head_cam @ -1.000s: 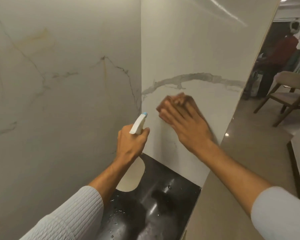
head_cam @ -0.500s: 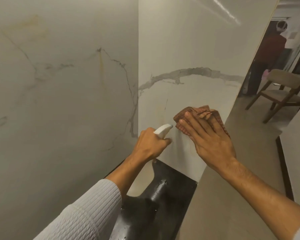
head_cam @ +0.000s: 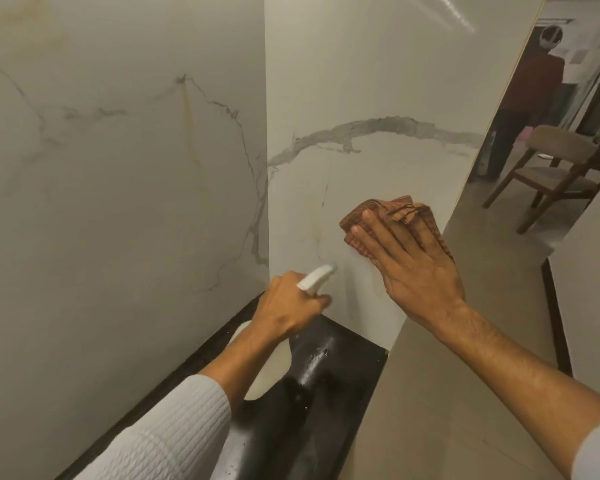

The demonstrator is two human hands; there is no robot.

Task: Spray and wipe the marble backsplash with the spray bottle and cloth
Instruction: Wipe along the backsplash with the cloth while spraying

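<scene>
2 hands: right hand (head_cam: 417, 268) presses cloth (head_cam: 399, 216) flat on marble backsplash (head_cam: 368, 81); left hand (head_cam: 288, 308) fingers grip spray bottle (head_cam: 317, 277)

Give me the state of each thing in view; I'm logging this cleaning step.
Spray bottle: gripped in the left hand, nozzle aimed at the marble backsplash.
Cloth: bunched, pressed flat on the backsplash under the right hand.
Black counter: wet, speckled with droplets.
Wooden chair: upright, unoccupied.

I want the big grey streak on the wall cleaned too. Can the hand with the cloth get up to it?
Probably yes. The right hand presses the cloth flat on the marble just below the grey vein, with only bare wall between.
</scene>
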